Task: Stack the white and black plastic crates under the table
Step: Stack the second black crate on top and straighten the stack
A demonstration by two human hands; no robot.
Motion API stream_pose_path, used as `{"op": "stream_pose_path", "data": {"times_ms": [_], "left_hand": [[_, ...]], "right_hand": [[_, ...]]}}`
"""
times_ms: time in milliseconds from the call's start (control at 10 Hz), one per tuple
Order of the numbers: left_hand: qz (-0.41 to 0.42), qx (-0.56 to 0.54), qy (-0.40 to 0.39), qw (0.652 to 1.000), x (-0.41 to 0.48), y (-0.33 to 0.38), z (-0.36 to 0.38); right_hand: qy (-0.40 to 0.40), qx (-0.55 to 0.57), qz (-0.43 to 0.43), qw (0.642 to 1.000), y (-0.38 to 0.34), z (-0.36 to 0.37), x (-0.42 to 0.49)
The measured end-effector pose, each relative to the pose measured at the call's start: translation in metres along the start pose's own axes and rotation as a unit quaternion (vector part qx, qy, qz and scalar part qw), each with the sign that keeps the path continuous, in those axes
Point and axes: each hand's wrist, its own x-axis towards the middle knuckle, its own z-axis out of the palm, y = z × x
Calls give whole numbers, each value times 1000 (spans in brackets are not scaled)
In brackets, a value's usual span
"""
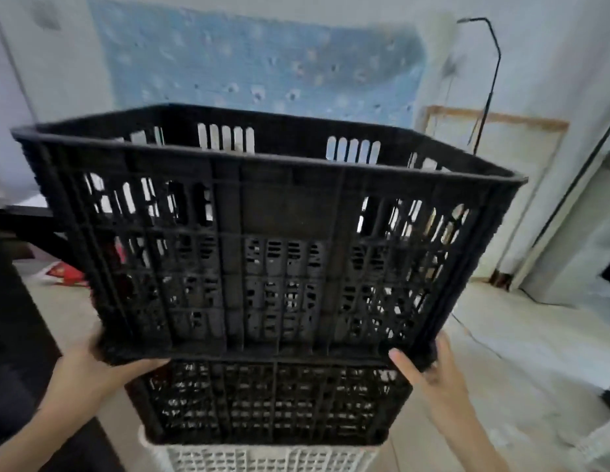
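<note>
Nearest, a white crate (262, 459) carries a second black crate (273, 401), and above these my left hand (92, 364) and right hand (429, 373) each grip a bottom corner of the black crate (262, 233), held raised before a blue wall cloth (256, 63).

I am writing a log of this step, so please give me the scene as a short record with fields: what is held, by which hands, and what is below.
held item: black crate, tilted, open top up
left hand: grips lower left corner
right hand: grips lower right corner
below: second black crate sitting in white crate
background: blue cloth on wall
</note>
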Motion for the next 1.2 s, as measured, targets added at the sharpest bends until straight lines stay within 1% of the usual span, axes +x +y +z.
{"op": "stream_pose_path", "data": {"times_ms": [100,200,300,400,500,600,700,900,1000,1100,1200], "left_hand": [[-62,7,-26,998,8,17,-6],[-93,7,-21,995,18,20,-4],[-83,17,-36,996,25,22,-2],[-75,13,-43,996,35,37,4],[-53,14,-50,997,52,32,14],[-49,29,-59,997,70,34,23],[-35,35,-50,998,82,34,34],[-24,38,-48,998,93,8,35],[-29,79,-73,994,89,18,29],[-30,207,-171,963,94,20,12],[-25,380,-235,894,67,46,-17]], "right_hand": [[13,31,51,998,-15,6,-6],[34,56,74,995,-14,8,1],[56,68,92,992,-8,11,7],[65,58,78,993,-10,15,20],[62,20,87,994,-3,13,38],[66,-10,106,992,-1,14,56],[68,-11,116,991,3,13,71],[60,-30,139,988,1,15,72],[57,-104,149,982,-10,18,70],[12,-225,199,954,-22,7,67],[-89,-355,264,892,-50,-5,56]]}}
